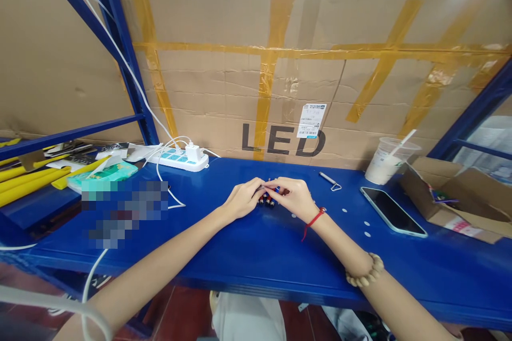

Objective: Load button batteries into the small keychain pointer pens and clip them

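My left hand (243,198) and my right hand (295,198) meet over the middle of the blue table (248,261). Fingertips of both are pinched together at one spot, around something thin and small that I cannot make out. Just beneath and between the hands lie several short, dark-ended sticks (267,202) with bits of red on them, partly covered by my fingers. A red string bracelet (316,218) circles my right wrist, and a beaded bracelet (367,272) sits further up that forearm.
To the right are a small metal tool with a looped end (330,181), a phone (394,212), a plastic cup with straw (386,162) and an open cardboard box (460,208). A white power strip (176,159) with cables lies back left. Taped cardboard (224,90) stands behind.
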Demonstrator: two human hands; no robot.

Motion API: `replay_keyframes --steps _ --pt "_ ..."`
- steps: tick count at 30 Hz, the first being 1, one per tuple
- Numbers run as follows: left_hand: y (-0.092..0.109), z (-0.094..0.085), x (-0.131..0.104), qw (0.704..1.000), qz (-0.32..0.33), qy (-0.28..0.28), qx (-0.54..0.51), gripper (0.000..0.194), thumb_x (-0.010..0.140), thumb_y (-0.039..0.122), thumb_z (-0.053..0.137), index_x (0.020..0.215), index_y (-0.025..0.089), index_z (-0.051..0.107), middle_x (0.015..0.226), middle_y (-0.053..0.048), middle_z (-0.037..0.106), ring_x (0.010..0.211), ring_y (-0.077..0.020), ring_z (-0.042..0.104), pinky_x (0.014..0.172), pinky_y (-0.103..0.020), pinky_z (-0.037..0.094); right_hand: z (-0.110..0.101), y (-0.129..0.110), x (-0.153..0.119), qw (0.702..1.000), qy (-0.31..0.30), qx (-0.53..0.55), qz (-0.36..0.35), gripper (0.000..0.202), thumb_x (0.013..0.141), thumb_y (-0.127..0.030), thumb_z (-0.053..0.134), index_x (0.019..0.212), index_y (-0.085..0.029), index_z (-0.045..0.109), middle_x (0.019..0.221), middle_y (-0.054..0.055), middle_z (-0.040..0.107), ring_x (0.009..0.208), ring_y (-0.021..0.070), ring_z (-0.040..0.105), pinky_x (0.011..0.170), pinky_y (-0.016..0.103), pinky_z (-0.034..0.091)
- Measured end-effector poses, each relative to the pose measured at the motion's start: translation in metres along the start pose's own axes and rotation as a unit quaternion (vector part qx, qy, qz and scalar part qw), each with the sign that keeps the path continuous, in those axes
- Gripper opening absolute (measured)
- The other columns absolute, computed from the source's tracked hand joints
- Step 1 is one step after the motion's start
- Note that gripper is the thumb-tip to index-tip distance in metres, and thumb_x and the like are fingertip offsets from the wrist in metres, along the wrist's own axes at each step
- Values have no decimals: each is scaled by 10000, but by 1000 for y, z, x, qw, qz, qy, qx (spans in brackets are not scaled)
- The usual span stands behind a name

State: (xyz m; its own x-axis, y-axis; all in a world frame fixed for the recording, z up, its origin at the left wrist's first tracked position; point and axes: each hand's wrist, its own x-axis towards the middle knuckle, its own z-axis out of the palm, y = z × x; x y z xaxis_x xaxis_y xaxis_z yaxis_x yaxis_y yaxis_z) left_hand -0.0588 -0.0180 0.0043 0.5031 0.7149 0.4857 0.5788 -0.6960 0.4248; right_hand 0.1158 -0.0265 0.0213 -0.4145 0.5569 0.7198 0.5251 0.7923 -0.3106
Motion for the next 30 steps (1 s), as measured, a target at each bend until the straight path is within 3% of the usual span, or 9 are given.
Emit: replay_keyframes --steps 14,21,24,27,30 --pt "13 7 1 997 -46 41 -47 202 905 313 336 942 220 511 860 7 597 789 -140 580 710 -238 448 -8 -4 1 999 34 29 10 182 830 -307 548 876 -200 688 786 29 633 508 74 517 518 207 440" --pt "20 8 1 994 -68 65 -47 192 904 340 350 885 217 497 889 12 603 800 -129 571 732 -230 429 -24 4 5 986 139 -44 81 202 843 -315 523 819 -186 676 843 33 635 496 72 515 525 217 435" --pt "19 8 2 991 -89 83 -50 198 901 343 350 876 213 497 875 9 603 778 -128 567 715 -233 420 -28 14 4 979 96 -142 111 182 846 -296 512 863 -214 674 872 11 654 506 74 537 508 217 403" --pt "17 8 3 984 -115 119 -61 212 900 358 345 875 210 493 859 7 598 769 -128 558 685 -228 407 -31 20 3 964 -16 -206 170 158 818 -288 540 896 -245 670 903 -6 671 586 100 584 513 214 385" --pt "15 9 3 977 -132 142 -84 211 897 361 347 865 209 489 833 10 592 757 -125 550 649 -214 391 -32 22 3 930 -128 -250 236 153 780 -313 578 878 -254 679 896 -1 685 717 150 617 537 221 380"
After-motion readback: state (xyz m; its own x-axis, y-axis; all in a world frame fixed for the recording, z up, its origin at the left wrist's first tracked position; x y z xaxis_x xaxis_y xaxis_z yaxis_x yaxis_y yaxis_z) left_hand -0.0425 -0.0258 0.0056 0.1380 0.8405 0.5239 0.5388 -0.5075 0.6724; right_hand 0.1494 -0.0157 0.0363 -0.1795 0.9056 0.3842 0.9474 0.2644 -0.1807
